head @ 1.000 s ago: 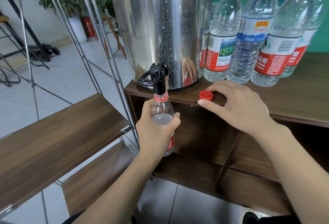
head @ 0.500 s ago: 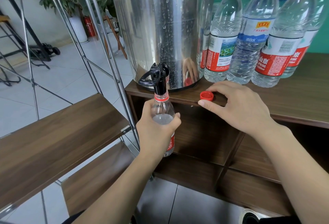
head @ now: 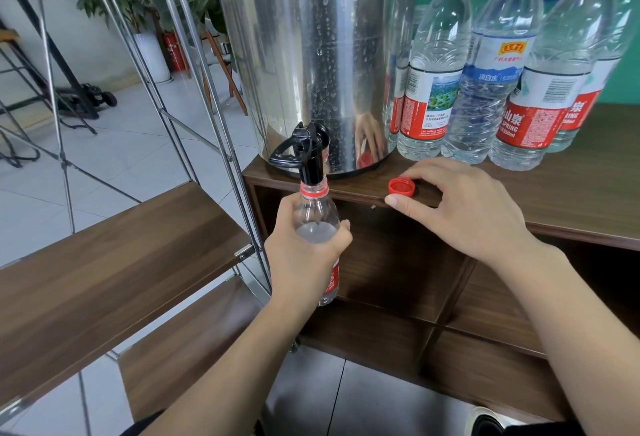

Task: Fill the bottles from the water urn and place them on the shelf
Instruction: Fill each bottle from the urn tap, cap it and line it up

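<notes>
My left hand [head: 304, 255] grips a clear plastic bottle [head: 317, 214] with a red label and holds it upright, its mouth right under the black tap [head: 306, 155] of the steel water urn [head: 304, 55]. The water inside reaches the bottle's shoulder. The bottle's red cap [head: 401, 187] lies open side up on the wooden cabinet top [head: 571, 193]. My right hand [head: 464, 207] rests on the cabinet's front edge, its thumb and index finger loosely either side of the cap. To my left is a metal-framed rack with a wooden shelf [head: 104, 262].
Several capped, filled water bottles [head: 481, 89] stand on the cabinet right of the urn. A lower wooden shelf [head: 180, 342] sits under the first. Open cabinet compartments [head: 398, 262] lie below the top. Tiled floor, a plant [head: 131, 10] and chair legs are behind.
</notes>
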A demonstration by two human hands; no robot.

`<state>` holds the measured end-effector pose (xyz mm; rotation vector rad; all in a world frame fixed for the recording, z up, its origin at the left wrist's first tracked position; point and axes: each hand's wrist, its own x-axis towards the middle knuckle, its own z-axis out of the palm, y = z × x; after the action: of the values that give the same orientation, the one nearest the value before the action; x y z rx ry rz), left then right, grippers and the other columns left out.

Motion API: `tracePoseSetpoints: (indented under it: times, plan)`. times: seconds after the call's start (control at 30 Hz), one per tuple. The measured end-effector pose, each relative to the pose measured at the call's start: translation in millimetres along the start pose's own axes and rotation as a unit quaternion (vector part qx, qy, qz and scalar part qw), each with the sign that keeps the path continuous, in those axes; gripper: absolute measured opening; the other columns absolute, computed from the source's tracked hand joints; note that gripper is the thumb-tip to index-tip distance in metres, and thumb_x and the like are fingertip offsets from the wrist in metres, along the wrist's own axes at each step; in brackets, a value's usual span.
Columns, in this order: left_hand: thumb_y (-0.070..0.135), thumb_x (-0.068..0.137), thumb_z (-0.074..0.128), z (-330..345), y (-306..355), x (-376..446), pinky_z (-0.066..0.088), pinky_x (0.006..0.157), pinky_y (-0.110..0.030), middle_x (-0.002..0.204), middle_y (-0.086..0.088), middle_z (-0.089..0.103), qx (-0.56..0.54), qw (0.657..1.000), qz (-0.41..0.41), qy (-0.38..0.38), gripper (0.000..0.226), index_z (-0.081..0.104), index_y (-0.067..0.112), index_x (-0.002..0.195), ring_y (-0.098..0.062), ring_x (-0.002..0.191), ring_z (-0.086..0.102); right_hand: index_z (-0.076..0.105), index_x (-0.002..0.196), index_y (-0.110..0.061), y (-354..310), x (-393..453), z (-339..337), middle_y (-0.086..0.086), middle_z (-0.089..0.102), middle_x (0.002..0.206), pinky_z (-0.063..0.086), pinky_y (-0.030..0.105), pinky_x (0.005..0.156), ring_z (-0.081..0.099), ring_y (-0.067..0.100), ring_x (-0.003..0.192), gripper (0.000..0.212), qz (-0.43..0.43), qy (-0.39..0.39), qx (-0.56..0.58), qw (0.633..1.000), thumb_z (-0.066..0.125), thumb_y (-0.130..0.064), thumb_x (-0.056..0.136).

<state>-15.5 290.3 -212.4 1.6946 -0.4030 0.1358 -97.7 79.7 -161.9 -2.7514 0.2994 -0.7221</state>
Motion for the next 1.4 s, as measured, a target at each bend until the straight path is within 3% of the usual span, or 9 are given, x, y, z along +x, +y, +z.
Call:
tracePoseSetpoints:
  times: [0.23, 0.87, 1.1, 1.4]
  plan:
    - [0.023, 0.078, 0.089, 0.1, 2.0, -0.7, 0.058, 0.087, -0.026, 0.099, 0.014, 0.071, 0.000, 1.000, 0.001, 0.002, 0.048, 0.061, 0.025, 0.117, -0.003, 0.096, 0.068, 0.067, 0.117, -0.039, -1.9, -1.0, -1.5, -0.020, 0.062, 0.124, 0.045, 0.036, 0.090, 0.058, 0.016, 0.117, 0.049, 0.004, 0.001, -0.005, 1.000, 0.051, -0.074, 0.088]
    - [0.023, 0.079, 0.090, -1.4, 0.8, -0.2, 0.056, 0.086, -0.023, 0.101, 0.015, 0.071, -0.009, 1.000, 0.001, -0.006, 0.048, 0.061, 0.027, 0.117, -0.002, 0.097, 0.068, 0.067, 0.121, -0.035, -5.5, -1.3, -3.9, -0.018, 0.062, 0.126, 0.038, 0.029, 0.089, 0.056, 0.013, 0.118, 0.053, 0.005, -0.011, -0.018, 1.000, 0.051, -0.074, 0.088]
    - [0.022, 0.078, 0.089, -1.5, 1.8, -0.1, 0.055, 0.085, -0.022, 0.101, 0.022, 0.070, -0.006, 1.000, 0.004, -0.003, 0.047, 0.061, 0.027, 0.115, 0.001, 0.095, 0.068, 0.068, 0.118, -0.036, -4.5, -0.9, -2.4, -0.019, 0.063, 0.122, 0.042, 0.031, 0.090, 0.057, 0.013, 0.115, 0.052, 0.002, -0.007, -0.007, 1.000, 0.050, -0.074, 0.088]
    - [0.019, 0.079, 0.089, -1.4, 4.0, -0.9, 0.051, 0.079, -0.010, 0.101, 0.025, 0.068, -0.010, 1.000, 0.007, -0.007, 0.046, 0.061, 0.028, 0.114, 0.004, 0.094, 0.066, 0.068, 0.118, -0.036, -3.0, -0.9, -1.9, -0.019, 0.063, 0.124, 0.041, 0.032, 0.091, 0.057, 0.014, 0.117, 0.051, 0.004, -0.005, -0.006, 1.000, 0.051, -0.074, 0.088]
